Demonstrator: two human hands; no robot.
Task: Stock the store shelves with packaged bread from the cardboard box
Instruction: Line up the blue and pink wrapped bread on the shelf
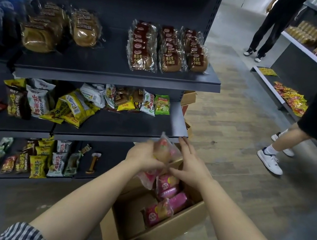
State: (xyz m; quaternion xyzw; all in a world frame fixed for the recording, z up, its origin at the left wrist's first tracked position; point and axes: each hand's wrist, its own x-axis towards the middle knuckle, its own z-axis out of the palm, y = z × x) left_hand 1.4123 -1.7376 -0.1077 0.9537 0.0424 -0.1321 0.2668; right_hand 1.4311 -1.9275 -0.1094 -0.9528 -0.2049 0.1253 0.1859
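The store's top shelf [119,71] already carries rows of bread [165,49]. Your left hand [143,155] grips one bread packet [164,150] above the cardboard box [166,232]. Your right hand [190,165], fingers spread, sits beside it. Several pink packets [166,194] in the box await shelving.

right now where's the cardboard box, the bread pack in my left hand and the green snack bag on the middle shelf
cardboard box [167,236], head view, on its near outer wall
bread pack [164,151], head view, on the bun inside the wrapper
green snack bag [162,104], head view, middle of its front
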